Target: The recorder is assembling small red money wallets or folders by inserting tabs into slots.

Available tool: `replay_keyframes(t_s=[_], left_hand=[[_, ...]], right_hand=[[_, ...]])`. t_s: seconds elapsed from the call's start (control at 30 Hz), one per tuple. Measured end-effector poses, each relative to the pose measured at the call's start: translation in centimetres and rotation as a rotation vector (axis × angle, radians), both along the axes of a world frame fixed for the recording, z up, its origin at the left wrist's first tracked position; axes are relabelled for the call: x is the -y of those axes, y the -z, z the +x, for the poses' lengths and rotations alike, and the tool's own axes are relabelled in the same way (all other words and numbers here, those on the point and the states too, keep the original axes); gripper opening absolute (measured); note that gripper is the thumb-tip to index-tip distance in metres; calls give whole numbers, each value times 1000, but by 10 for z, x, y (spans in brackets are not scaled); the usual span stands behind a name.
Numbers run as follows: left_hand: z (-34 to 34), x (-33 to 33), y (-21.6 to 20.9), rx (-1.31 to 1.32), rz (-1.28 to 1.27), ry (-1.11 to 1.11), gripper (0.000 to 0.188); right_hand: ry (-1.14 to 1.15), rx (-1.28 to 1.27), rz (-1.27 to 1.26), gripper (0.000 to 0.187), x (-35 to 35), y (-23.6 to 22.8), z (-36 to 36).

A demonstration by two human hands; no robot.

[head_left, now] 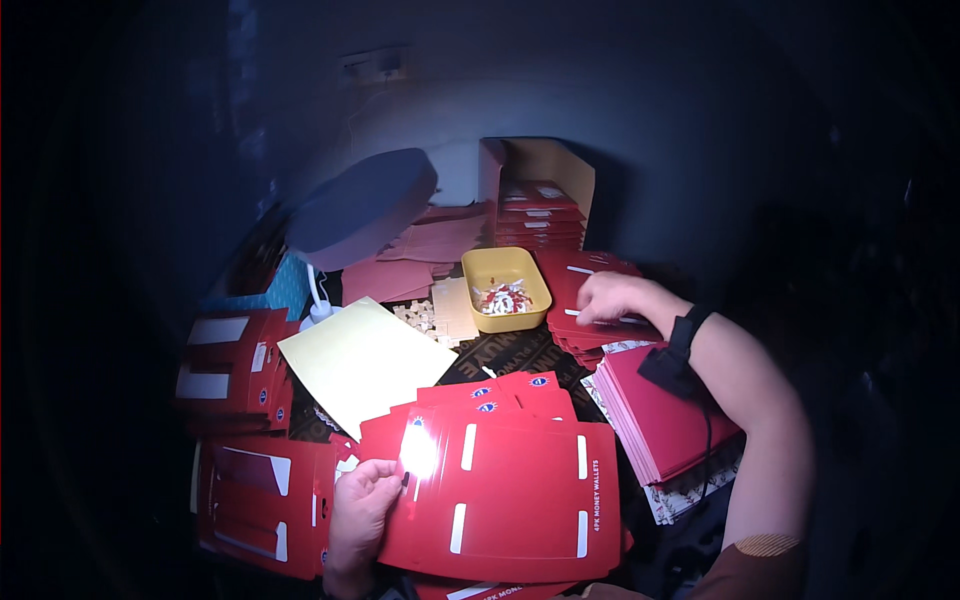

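My left hand (362, 508) pinches the left edge of a large red printed card (515, 505) with four white slots, near the front of the table. Bright glare covers part of that card, and more red cards lie beneath and behind it. Farther back on the right, my right hand (618, 297) rests over a stack of red cards (610, 263), fingers curled together and pointing down. What those fingers hold, if anything, I cannot make out. Just left of this stack stands a yellow tray (540, 306) with small white and red scraps in it.
Plain red envelopes (680, 420) are piled on patterned sheets at right. A cream sheet (365, 360) lies left of centre. Red packs (235, 365) stand at left, with others (265, 510) nearer me. Behind are a lamp (365, 205) and an open carton (570, 170) of red packs.
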State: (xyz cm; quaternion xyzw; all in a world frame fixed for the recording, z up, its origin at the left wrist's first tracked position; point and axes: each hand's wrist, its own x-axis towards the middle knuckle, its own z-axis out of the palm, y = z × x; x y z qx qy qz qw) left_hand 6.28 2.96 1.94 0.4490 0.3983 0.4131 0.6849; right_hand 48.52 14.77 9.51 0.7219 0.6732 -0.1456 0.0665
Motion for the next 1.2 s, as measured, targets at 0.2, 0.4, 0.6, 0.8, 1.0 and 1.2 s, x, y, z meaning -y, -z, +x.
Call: replay_keyframes(t_s=[0.2,0.4,0.6,0.8,1.0,1.2], left_hand=[[0,1,-3,14,-11,-9,13],[-3,1,1,12,26,12,16],[-6,-1,9,17,21,-11,16],[-2,1,5,25,-2,-25,15],[-2,1,2,48,-19,-42,15],[-3,-1,5,35,2,-20,15]], right_hand=[[-241,139,-84,55,0,18,-43],[-154,348,-206,63,7,16,-62],[-197,323,-231,51,8,17,-49],[381,-383,187,16,-9,-1,53],[586,-274,133,45,41,-5,71],[707,-451,-118,57,44,26,91]])
